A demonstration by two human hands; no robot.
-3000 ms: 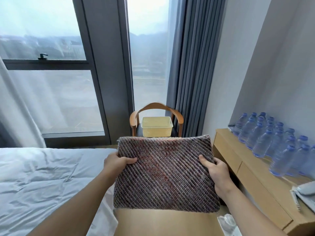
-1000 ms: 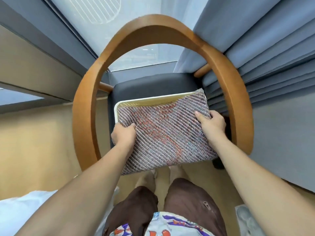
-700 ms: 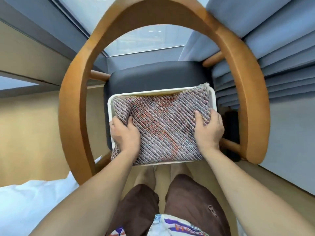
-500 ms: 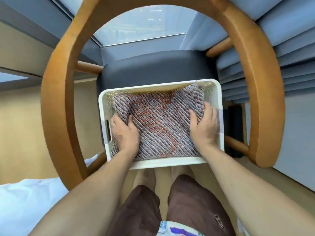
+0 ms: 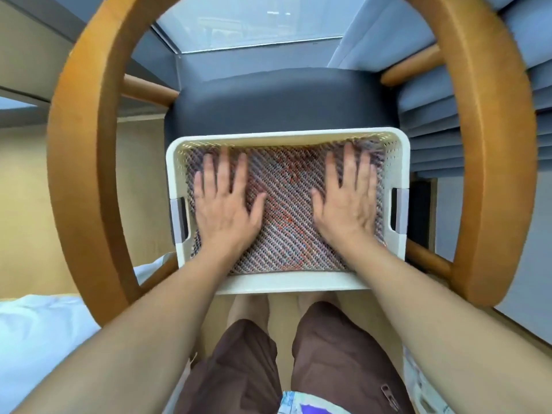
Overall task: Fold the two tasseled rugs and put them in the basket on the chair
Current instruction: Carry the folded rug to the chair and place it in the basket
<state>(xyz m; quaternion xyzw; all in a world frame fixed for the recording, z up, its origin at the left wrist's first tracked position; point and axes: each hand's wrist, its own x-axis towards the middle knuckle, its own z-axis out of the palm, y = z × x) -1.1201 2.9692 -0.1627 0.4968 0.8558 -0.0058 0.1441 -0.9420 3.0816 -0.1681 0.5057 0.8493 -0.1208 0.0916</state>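
Folded woven rug lies flat inside cream basket, under both palms. Left hand and right hand press down with fingers spread straight, holding nothing, likely to seat rug level. Basket rests on dark seat of wooden chair. Tassels not visible.

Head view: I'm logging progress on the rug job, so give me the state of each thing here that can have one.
Woven multicoloured folded rug: lying flat inside the basket, under both hands.
Cream perforated plastic basket: upright on the chair seat, holding the rug.
Wooden armchair with dark grey seat: upright, bearing the basket.
Left hand: fingers spread flat, pressing the rug.
Right hand: fingers spread flat, pressing the rug.
Grey curtain: hanging behind the chair.
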